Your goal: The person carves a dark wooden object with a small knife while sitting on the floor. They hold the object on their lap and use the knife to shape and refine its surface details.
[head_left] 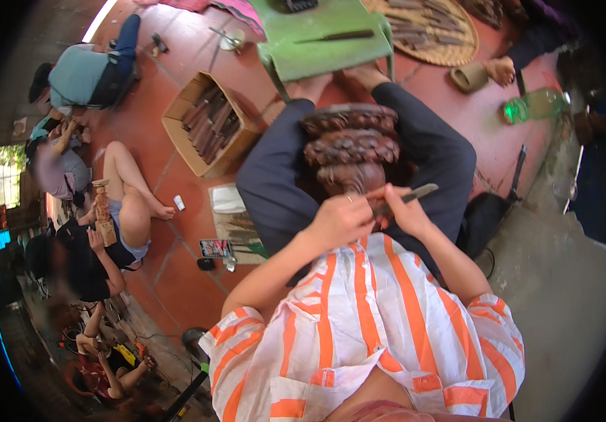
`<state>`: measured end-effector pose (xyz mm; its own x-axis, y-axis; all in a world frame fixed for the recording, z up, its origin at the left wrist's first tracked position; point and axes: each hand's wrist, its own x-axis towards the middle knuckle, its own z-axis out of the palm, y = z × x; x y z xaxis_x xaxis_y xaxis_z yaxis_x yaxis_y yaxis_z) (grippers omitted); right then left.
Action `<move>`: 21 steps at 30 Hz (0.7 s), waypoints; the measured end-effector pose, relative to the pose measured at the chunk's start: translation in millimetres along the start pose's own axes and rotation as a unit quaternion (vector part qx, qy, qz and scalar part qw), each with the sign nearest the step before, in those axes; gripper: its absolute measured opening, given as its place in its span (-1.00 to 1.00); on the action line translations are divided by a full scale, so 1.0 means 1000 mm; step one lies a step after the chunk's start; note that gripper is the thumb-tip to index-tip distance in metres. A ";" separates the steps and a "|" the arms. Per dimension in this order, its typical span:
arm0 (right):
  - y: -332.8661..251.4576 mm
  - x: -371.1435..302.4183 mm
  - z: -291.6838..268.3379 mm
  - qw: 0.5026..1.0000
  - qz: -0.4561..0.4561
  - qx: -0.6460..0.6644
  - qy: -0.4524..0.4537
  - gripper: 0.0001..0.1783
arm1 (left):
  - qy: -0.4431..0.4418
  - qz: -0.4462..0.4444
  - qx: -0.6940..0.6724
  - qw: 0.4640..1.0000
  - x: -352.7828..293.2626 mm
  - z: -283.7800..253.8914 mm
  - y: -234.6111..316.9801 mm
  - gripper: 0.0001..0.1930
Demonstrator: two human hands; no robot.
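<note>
Between my bent legs stands a dark brown carved wooden piece (pixel 352 144), with ringed tiers of ornament and a narrower neck toward me. My right hand (pixel 410 212) is closed around a slim carving chisel (pixel 421 190), whose flat greyish end sticks out to the right. Against the neck of the carving, my left hand (pixel 345 219) is curled, its fingers closed at the chisel's other end. That end and part of the wood are hidden under the fingers.
A green plastic stool (pixel 324 53) ahead bears a dark knife (pixel 334 36). Left of my legs is a cardboard box (pixel 208 165) of wooden-handled tools; a phone (pixel 216 248) lies nearer. A woven tray (pixel 426 32) and a green bottle (pixel 538 105) lie right. Several people sit at left.
</note>
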<state>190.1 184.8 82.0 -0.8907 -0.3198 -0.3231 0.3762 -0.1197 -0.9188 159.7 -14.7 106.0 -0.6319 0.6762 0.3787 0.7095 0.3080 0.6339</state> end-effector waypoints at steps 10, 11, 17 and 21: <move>0.003 0.014 -0.035 0.966 -0.047 0.095 0.238 -0.70 | 0.102 -0.246 0.053 0.962 -0.008 0.001 -0.057 -0.67; 0.004 0.017 -0.035 0.967 -0.050 0.091 0.234 -0.71 | 0.098 -0.241 0.064 0.963 -0.010 0.004 -0.058 -0.67; 0.019 0.030 -0.041 0.958 -0.039 0.044 0.279 -0.76 | 0.095 -0.194 0.088 0.972 -0.003 0.020 -0.049 -0.74; 0.018 0.042 -0.038 0.957 -0.057 -0.011 0.283 -0.76 | 0.059 -0.134 0.035 0.989 -0.003 0.036 -0.039 -0.75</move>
<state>150.1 204.8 43.5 -0.9236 0.2552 -0.2860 0.2684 -0.1021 -0.9579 144.4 -4.8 56.0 -0.8289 0.4830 0.2821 0.5292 0.5141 0.6750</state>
